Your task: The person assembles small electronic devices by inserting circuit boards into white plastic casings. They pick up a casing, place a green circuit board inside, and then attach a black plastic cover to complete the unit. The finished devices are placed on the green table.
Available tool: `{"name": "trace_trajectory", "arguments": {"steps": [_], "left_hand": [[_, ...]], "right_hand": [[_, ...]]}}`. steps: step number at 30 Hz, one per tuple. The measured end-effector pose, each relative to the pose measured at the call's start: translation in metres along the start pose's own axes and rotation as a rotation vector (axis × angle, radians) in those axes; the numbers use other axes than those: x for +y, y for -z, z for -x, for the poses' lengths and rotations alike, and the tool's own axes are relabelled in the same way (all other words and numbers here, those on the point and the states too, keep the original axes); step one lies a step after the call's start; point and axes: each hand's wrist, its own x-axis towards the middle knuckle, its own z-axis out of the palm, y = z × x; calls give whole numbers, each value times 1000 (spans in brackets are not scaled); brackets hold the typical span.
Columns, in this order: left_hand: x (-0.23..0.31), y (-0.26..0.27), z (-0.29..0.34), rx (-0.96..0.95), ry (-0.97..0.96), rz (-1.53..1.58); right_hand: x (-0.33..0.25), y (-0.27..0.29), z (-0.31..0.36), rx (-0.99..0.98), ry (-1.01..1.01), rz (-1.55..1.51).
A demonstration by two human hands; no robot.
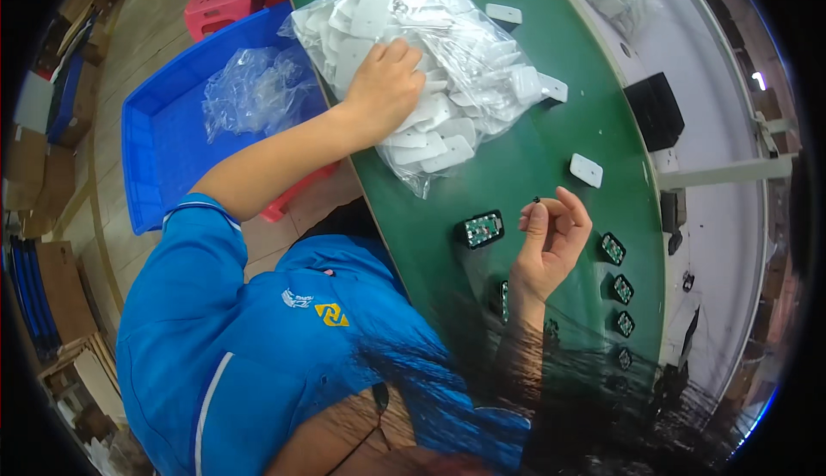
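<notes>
Bag (482,56) of clear film, filled with white rounded-rectangular covers (447,156), lies on the far part of the green worktable (538,162). Left hand (387,87): placed over the covers at the left side of the bag, fingers curled downward; whether they grasp a cover cannot be told. Right hand (555,239): raised above the table, thumb and fingertips pinched on 1 tiny black part (536,201), too small to identify. 1 black housing with a green circuit board (483,230) rests on the table to the left of the right hand, apart from it. A 2nd housing (505,297) is partly hidden beside the right forearm. 4 similar modules (624,289) form a row to the right of that forearm. 1 loose white cover (586,170) lies beyond the right hand, near the table edge. Blue plastic bin (153,127), left of the table, contains crumpled clear film (254,93).
</notes>
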Motion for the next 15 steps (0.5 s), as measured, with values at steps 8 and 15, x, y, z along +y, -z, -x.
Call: {"name": "trace_trajectory", "arguments": {"steps": [8, 15], "left_hand": [[91, 66, 19, 56, -71, 1198], [150, 58, -2, -37, -215, 1524]], "right_hand": [[-37, 20, 40, 161, -180, -204], [-48, 45, 47, 83, -284, -194]]}}
